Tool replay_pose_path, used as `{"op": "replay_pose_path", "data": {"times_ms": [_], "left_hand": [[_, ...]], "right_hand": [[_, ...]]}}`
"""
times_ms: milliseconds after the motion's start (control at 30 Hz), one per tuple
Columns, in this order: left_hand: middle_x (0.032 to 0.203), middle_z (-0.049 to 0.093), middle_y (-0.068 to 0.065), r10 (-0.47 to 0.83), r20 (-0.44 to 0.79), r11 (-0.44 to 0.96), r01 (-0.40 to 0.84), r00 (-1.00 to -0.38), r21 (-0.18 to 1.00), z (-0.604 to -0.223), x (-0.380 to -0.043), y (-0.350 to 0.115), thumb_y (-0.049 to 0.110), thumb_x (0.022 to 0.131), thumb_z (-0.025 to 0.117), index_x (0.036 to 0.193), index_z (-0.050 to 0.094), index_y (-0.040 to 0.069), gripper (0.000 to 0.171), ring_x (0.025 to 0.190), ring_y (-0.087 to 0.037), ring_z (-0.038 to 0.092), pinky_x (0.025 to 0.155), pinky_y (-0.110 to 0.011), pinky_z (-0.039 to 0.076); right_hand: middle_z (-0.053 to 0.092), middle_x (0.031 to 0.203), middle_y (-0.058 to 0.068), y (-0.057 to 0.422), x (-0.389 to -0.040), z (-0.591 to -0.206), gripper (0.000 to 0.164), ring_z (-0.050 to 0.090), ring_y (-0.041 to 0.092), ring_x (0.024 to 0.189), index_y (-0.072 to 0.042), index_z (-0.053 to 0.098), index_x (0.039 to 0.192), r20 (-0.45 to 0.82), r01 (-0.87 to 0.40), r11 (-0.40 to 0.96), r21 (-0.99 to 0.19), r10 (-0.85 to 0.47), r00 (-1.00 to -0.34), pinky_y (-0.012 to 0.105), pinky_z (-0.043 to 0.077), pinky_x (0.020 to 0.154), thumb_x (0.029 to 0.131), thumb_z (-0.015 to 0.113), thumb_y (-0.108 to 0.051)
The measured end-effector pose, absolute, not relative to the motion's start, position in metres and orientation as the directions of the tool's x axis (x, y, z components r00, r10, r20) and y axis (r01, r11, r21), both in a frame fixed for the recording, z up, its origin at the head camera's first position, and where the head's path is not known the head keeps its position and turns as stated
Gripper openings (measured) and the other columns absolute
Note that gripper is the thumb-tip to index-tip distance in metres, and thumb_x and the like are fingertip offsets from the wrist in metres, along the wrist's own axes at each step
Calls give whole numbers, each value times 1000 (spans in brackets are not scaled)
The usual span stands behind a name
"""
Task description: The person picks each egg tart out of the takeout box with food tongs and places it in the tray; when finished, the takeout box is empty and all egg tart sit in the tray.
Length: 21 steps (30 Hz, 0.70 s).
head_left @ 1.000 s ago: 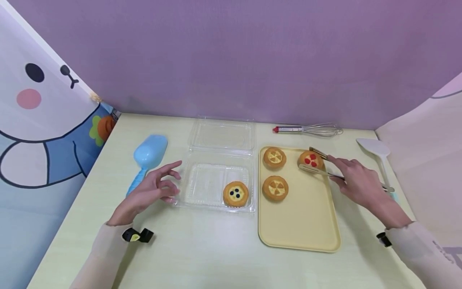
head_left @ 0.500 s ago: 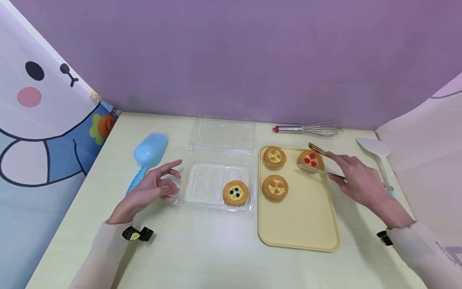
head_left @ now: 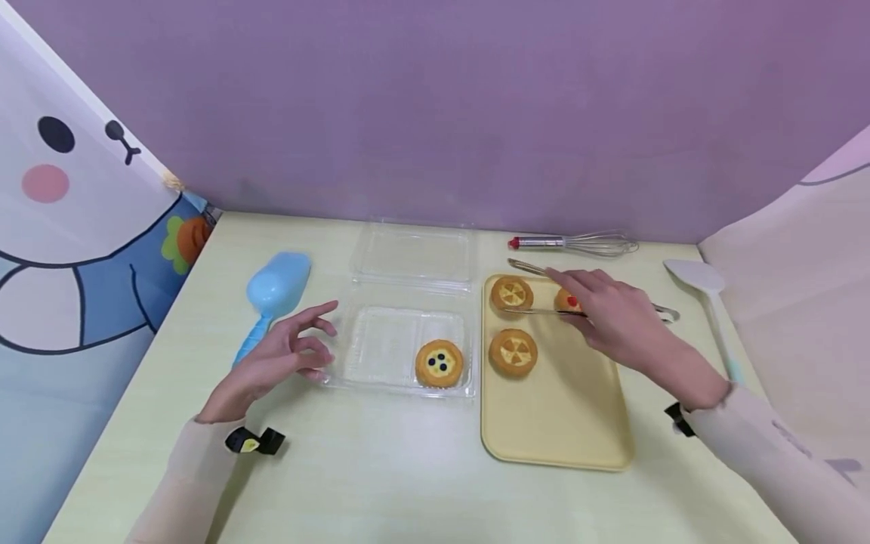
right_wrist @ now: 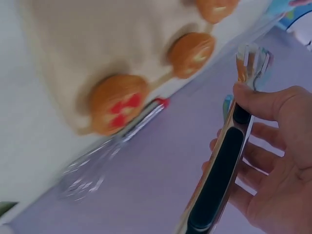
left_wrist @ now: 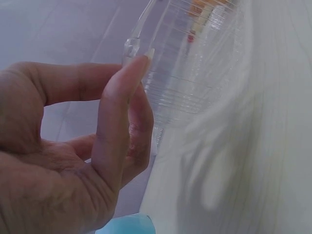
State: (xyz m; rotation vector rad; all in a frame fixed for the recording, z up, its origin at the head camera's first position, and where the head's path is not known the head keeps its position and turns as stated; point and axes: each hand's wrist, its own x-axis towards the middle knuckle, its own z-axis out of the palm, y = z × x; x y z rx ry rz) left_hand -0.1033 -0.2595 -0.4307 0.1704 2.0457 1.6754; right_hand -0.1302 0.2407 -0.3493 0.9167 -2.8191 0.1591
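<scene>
Holding tongs point(right_wrist: 218, 179), the right hand point(head_left: 618, 317) hovers over the tray point(head_left: 557, 423), the left hand point(head_left: 285, 349) loose near a container point(head_left: 381, 344).

I count four tarts point(head_left: 513, 353), one pair of tongs point(right_wrist: 219, 175), one clear box point(head_left: 381, 340), one tray point(head_left: 557, 423), one whisk point(head_left: 560, 242), one scoop point(head_left: 279, 285), one spatula point(head_left: 700, 278).

Left hand point(head_left: 288, 347) has fingers loosely bent; right hand point(head_left: 621, 321), back toward the head camera, curls in a grip
</scene>
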Motion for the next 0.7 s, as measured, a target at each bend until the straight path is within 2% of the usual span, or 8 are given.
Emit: {"op": "replay_pose_path", "data": {"times_ms": [233,467,700], "left_hand": [[134,42,-26,394,-278,225,-202,-876,953,-435,-103,-260,-5,92,66,164,28,8,82,88,-18,69,69,-35,66],[135,42,-26,387,-275,220,-201,-880,955,-436,-101,-259,-7,92,64,164,28,8,82,88,-19,69,69,-35,66],[136,42,-25,380,-275,231,-197,-883,953,-434,-102,-260,-8,92,62,165,28,8,82,89,-19,69,69,-35,66]], "right_hand": [[69,137,6,193,-134,-346,68,68,30,117,-18,55,151,105,-724,688,-54,-717,-689,46,62,72,89,83,-22],[71,135,0,164,-127,-343,61,68,24,124,-22,62,145,21,-819,574,-19,-818,-574,44,62,93,88,81,-8],[75,127,-6,153,-130,-343,60,71,19,115,-26,67,139,-12,-864,504,7,-864,-504,39,63,87,87,77,2]]}}
